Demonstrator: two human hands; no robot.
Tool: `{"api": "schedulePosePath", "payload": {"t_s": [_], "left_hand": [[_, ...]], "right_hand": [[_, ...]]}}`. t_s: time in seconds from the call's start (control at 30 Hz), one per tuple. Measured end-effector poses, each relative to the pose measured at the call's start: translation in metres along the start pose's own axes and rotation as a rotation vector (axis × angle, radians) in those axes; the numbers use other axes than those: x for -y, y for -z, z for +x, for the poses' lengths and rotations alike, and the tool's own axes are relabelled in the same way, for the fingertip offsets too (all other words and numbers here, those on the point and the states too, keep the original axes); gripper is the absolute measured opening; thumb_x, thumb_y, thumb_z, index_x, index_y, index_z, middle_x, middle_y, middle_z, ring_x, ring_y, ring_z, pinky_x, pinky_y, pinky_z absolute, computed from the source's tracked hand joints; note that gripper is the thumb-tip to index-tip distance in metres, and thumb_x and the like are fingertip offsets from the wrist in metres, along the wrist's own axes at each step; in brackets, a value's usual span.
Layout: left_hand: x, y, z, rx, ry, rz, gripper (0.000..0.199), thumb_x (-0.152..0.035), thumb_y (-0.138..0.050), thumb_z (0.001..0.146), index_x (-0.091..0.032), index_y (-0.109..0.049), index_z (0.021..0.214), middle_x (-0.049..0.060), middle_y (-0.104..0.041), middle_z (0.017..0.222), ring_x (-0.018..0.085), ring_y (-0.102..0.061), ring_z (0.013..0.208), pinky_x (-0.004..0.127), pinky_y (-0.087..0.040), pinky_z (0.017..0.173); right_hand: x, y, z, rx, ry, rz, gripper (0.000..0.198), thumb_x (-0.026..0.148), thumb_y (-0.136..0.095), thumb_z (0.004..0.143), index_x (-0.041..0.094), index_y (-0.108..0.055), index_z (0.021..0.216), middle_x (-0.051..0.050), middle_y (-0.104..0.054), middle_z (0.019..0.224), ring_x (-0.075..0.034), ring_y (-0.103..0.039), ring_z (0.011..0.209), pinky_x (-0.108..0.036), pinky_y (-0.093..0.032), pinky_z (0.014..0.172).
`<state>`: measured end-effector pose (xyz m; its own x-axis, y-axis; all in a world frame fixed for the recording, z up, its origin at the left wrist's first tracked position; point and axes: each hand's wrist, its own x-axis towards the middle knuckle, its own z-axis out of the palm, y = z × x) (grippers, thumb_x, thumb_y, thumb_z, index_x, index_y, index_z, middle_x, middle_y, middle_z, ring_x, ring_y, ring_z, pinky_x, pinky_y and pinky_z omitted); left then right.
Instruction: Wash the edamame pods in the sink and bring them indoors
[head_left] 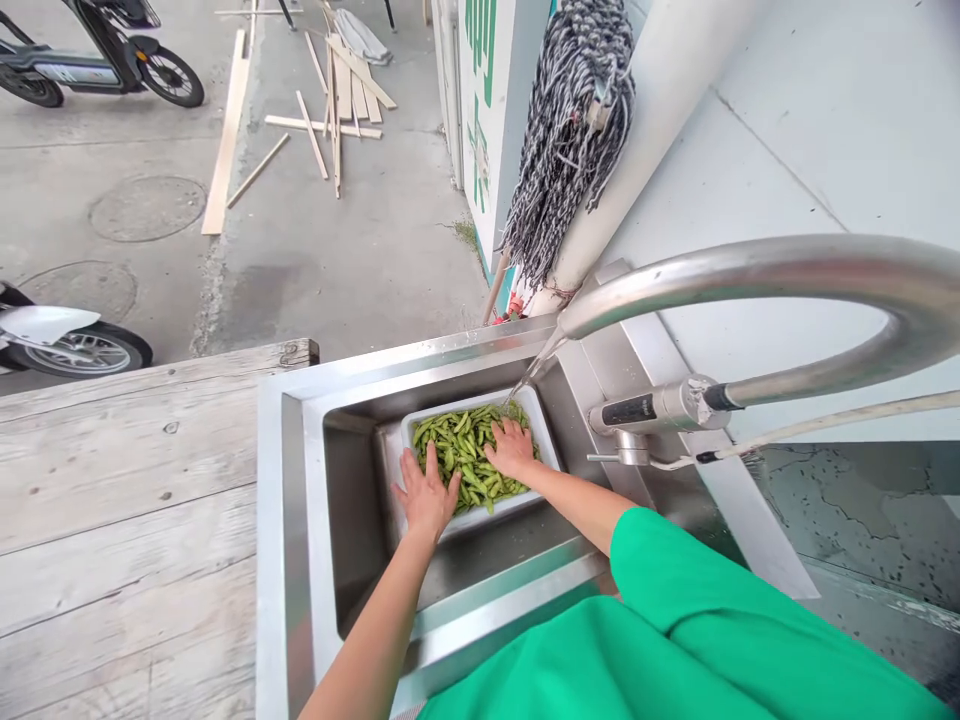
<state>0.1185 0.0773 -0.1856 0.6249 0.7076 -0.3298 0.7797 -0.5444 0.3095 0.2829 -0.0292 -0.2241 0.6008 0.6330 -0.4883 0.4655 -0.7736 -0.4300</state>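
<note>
Left to right: two two-wheeled vehicles, one in the upper corner point(82, 70) and one lower down point(64, 335), both cut by the picture's edge, stand on paving beyond one plank tabletop point(127, 500). Loose wooden strips point(225, 150), overlapping and not exactly countable, lie farther off. Beside the tabletop is one steel sink point(277, 540); inside its basin sits one pale tray point(546, 432) of green pods point(469, 460), too many and too heaped to count. Of two hands, the left hand point(426, 495) spreads its fingers wide at the tray's near left end, grasping nothing visible; whether its palm touches the pods cannot be told. The right hand point(511, 448) lies palm down on the pods, fingers parted, with no closed grip evident. One stream of water point(536, 365) falls just beyond it from the single faucet point(750, 270); one mop point(577, 130) hangs behind. The step in hand appears to be rinsing; the next move probably calls for turning the pods under the flow with loose fingers, without tipping the tray.
</note>
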Motion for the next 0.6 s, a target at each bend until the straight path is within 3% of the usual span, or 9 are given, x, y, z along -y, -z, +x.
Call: {"api": "schedulePosePath", "payload": {"t_s": [0.07, 0.13, 0.33, 0.47, 0.6], "left_hand": [[0.001, -0.002, 0.003, 0.046, -0.108, -0.052, 0.070, -0.038, -0.045, 0.084, -0.015, -0.018, 0.145, 0.021, -0.015, 0.150, 0.030, -0.011, 0.139, 0.050, -0.017, 0.109], [0.002, -0.006, 0.006, 0.094, -0.100, -0.133, 0.072, -0.035, -0.047, 0.083, -0.011, -0.017, 0.144, 0.021, -0.018, 0.148, 0.028, -0.014, 0.138, 0.043, -0.020, 0.110], [-0.003, -0.007, 0.014, 0.076, 0.013, -0.217, 0.084, -0.040, -0.056, 0.076, -0.009, -0.018, 0.143, 0.019, -0.022, 0.148, 0.030, -0.015, 0.138, 0.044, -0.020, 0.110], [0.000, 0.012, 0.022, -0.010, 0.004, -0.252, 0.065, -0.032, -0.047, 0.080, -0.011, -0.031, 0.139, 0.016, -0.036, 0.143, 0.026, -0.033, 0.131, 0.036, -0.030, 0.107], [0.020, 0.024, 0.028, -0.077, 0.215, -0.208, 0.051, -0.022, -0.041, 0.080, -0.005, -0.046, 0.128, 0.018, -0.058, 0.118, 0.027, -0.052, 0.114, 0.036, -0.039, 0.098]], "right_hand": [[-0.004, 0.003, -0.001, 0.028, 0.037, 0.014, 0.055, 0.043, -0.047, 0.083, 0.026, -0.043, 0.135, -0.003, -0.031, 0.147, -0.027, -0.025, 0.133, -0.041, -0.018, 0.109], [-0.008, 0.005, 0.001, 0.043, 0.037, 0.024, 0.052, 0.042, -0.047, 0.083, 0.024, -0.048, 0.132, -0.004, -0.032, 0.147, -0.028, -0.025, 0.133, -0.042, -0.017, 0.109], [-0.010, 0.006, 0.023, 0.116, -0.048, 0.057, 0.045, 0.042, -0.063, 0.072, 0.020, -0.065, 0.111, -0.011, -0.055, 0.127, -0.034, -0.039, 0.125, -0.045, -0.027, 0.105], [-0.006, 0.012, 0.042, 0.168, -0.162, 0.086, 0.029, 0.038, -0.067, 0.068, 0.017, -0.071, 0.087, -0.017, -0.067, 0.101, -0.038, -0.054, 0.109, -0.046, -0.040, 0.092], [-0.012, 0.022, 0.053, 0.116, -0.152, 0.148, 0.042, 0.043, -0.061, 0.073, 0.016, -0.066, 0.105, -0.016, -0.061, 0.117, -0.036, -0.048, 0.117, -0.042, -0.037, 0.096]]}}
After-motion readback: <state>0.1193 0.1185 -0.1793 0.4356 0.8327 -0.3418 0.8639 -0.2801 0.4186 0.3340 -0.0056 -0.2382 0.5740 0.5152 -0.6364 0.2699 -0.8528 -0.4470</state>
